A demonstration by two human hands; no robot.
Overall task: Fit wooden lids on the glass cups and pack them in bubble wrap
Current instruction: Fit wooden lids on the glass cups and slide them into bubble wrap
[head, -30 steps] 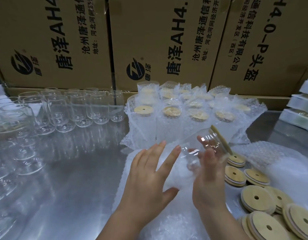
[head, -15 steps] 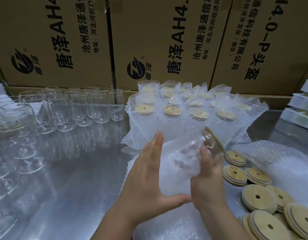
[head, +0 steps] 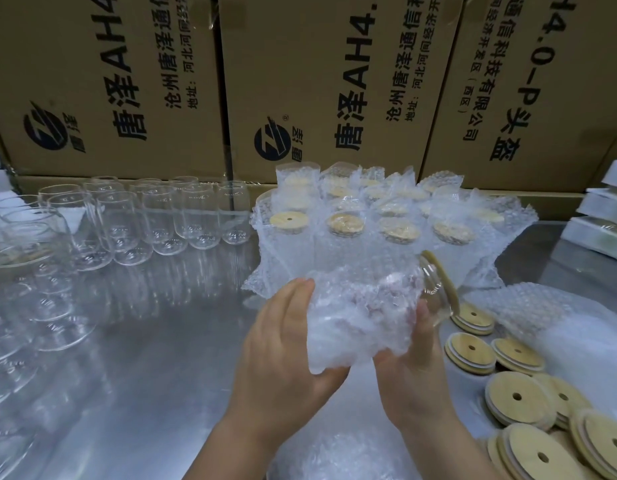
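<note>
A glass cup [head: 433, 294] with a wooden lid [head: 442, 278] lies tilted in the air, its body covered by a bubble wrap bag [head: 355, 317]. My left hand [head: 286, 348] holds the bag's left side, thumb under its bottom corner. My right hand [head: 414, 382] grips the wrapped cup from below, thumb up near the cup's neck. Only the lidded end of the cup sticks out of the bag at the right. Behind stand several wrapped, lidded cups [head: 397, 230].
Several bare glass cups [head: 161, 223] stand at the left and back left on the steel table [head: 161, 341]. Loose wooden lids [head: 518, 400] lie at the right beside a pile of bubble wrap bags [head: 577, 327]. Cardboard boxes [head: 300, 81] wall the back.
The bubble wrap bag has slid further over the cup, which now shows only its lidded end. My left hand has closed in on the bag's left side, and both hands rose slightly.
</note>
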